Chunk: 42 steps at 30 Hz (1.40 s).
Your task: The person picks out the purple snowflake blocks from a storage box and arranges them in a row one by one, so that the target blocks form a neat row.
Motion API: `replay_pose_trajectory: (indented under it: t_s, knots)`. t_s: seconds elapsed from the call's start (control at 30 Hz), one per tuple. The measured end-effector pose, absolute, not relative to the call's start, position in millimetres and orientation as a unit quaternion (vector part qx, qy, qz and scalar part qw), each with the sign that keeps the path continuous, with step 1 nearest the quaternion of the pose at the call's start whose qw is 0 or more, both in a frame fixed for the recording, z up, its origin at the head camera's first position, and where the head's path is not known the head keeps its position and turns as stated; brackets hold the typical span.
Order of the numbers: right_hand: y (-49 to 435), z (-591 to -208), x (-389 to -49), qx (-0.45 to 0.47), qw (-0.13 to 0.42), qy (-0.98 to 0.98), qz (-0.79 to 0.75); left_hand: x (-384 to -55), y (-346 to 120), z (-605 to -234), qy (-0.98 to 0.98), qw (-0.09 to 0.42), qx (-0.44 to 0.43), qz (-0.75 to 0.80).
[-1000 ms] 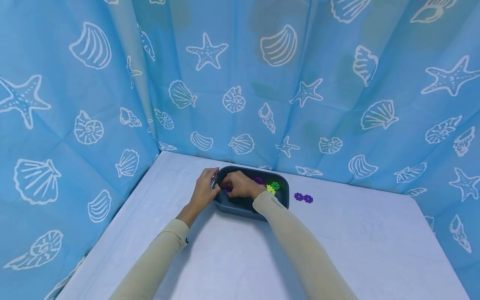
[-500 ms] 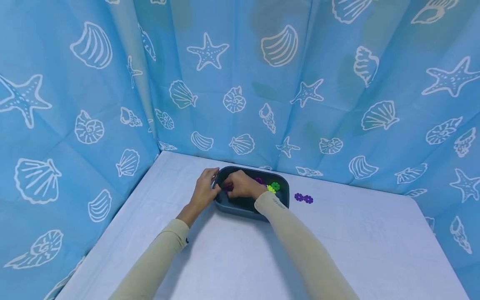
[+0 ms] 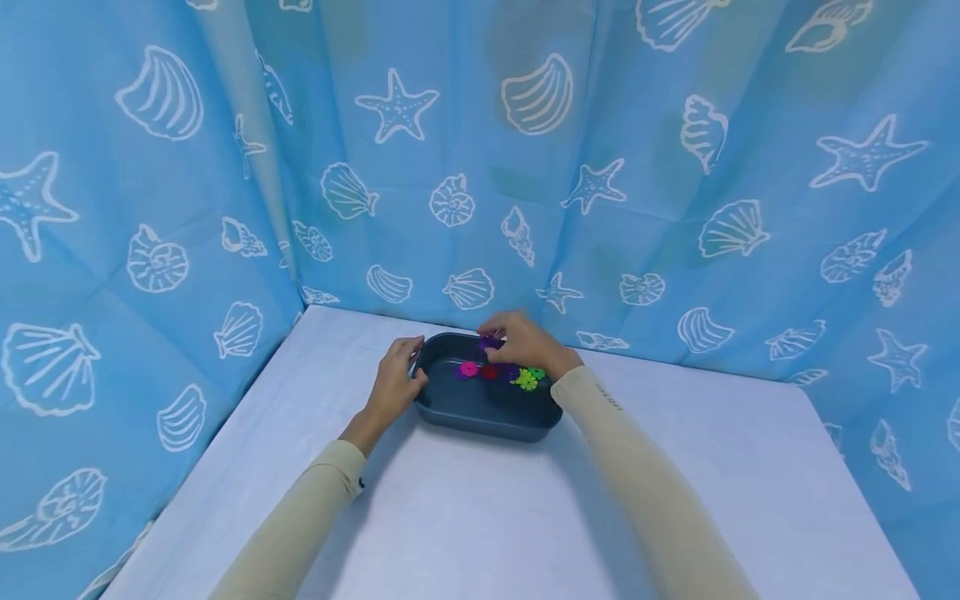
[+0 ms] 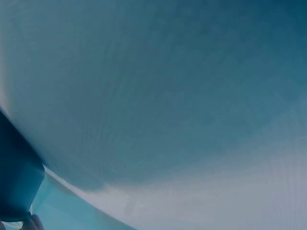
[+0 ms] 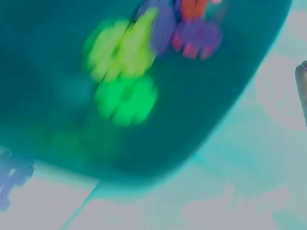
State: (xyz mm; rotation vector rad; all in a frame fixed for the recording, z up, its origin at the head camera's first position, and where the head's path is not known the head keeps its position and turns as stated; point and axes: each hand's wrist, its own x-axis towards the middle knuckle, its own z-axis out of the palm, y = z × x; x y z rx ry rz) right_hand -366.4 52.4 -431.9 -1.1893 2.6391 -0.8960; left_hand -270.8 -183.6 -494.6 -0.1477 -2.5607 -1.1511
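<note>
A dark grey-blue tub (image 3: 487, 419) with rounded corners stands on the white table. At its left end my left hand (image 3: 395, 375) grips the rim, with the thumb on the near side of that end. My right hand (image 3: 525, 342) is over the tub's far rim and pinches a purple notched disc (image 3: 491, 342), a flower-shaped plastic piece. Inside the tub lie a pink disc (image 3: 468, 369), a red disc (image 3: 489, 372), yellow-green discs (image 3: 527, 381) and a green disc (image 5: 127, 98), with some purple among them.
Joined purple discs (image 5: 12, 175) lie on the table outside the tub in the right wrist view; the right sleeve hides them in the head view. A blue shell-print curtain (image 3: 450, 250) hangs close behind the tub.
My right hand has risen from the tub's left part toward the far rim, with a purple disc in its fingers. Pink and red discs now show. The left hand stays at the rim.
</note>
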Motion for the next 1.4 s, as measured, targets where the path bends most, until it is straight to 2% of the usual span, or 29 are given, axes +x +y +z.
replay_pose_trajectory:
  t_s: [0.2,0.33,0.73,1.1,1.4]
  knots:
    - [110,-423,-364,-0.351,0.016,0.888,-0.298,-269,-184,-495,-0.897,0.164,-0.058,-0.406]
    - [148,-426,-361,-0.311,0.008,0.902,-0.299,-269,-183,-494,-0.892,0.164,-0.057,-0.417]
    - [237,-462,-344,-0.160,0.056,0.941,-0.293,-267,-181,-492,-0.894,0.149,-0.050,-0.420]
    - [267,-494,-332,-0.132,0.075,0.946,-0.288,-268,-182,-493,-0.893,0.142,-0.049,-0.423]
    - [266,-503,-332,-0.161,0.056,0.956,-0.239,-268,-181,-493,-0.889,0.153,-0.059,-0.427]
